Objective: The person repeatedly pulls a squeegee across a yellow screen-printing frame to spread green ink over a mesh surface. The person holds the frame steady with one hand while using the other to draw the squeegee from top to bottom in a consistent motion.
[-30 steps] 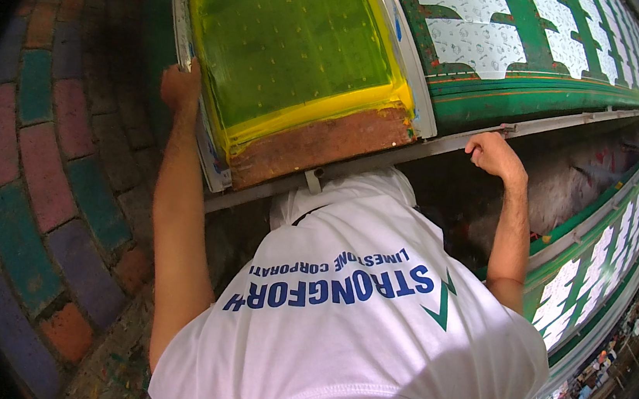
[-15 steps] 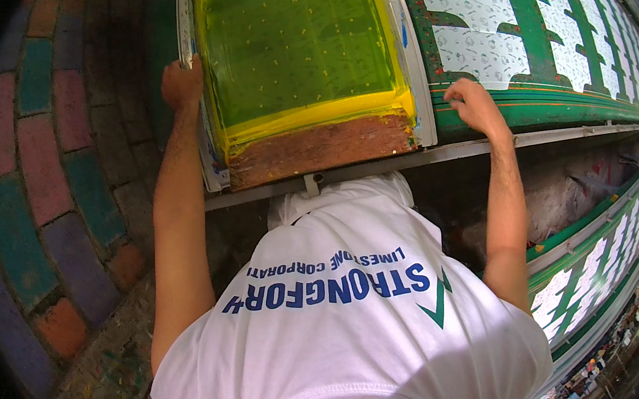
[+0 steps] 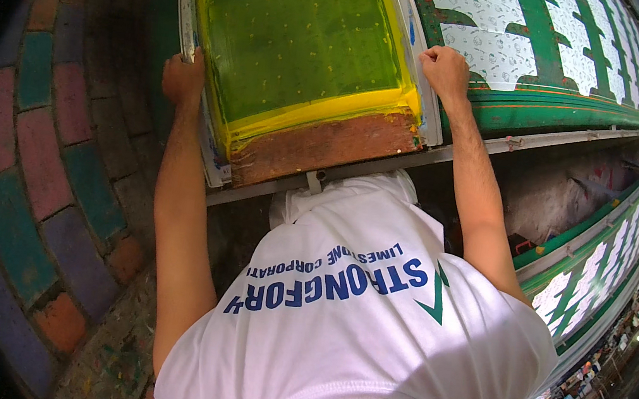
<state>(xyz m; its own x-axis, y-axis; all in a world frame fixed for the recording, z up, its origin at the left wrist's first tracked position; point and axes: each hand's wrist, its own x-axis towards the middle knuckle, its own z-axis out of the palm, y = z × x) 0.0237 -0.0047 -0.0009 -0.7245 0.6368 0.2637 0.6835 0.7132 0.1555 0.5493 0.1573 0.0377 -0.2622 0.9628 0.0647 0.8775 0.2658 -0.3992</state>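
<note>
1. Nearest: your white T-shirt (image 3: pixel 365 360), w/ blue & green print on the front.
2. Right side: a 2nd green table (image 3: pixel 556 244) w/ white pcs on it, running near to far.
3. Left side: painted brick floor (image 3: pixel 44 151) in pink, teal, purple & orange.
4. Just past your shirt: metal rail (image 3: pixel 528 141) along the near edge of the main green table (image 3: pixel 547 107).
5. Screen frame (image 3: pixel 431 126) lies on that table, right in front of you; reddish-brown strip (image 3: pixel 325 147) at its near end, then yellow border around green mesh (image 3: pixel 304 50). Far end's cut off by the pic edge.
6. Your left hand (image 3: pixel 183 78) is grasping the frame's left bar, fingers curled over it.
7. Your right hand (image 3: pixel 446 72) is clenched at the frame's right bar; can't tell if it grips the bar or just touches.
8. Farther right: white printed sheets (image 3: pixel 487 52) in rows on the main table, green strips btwn.
</note>
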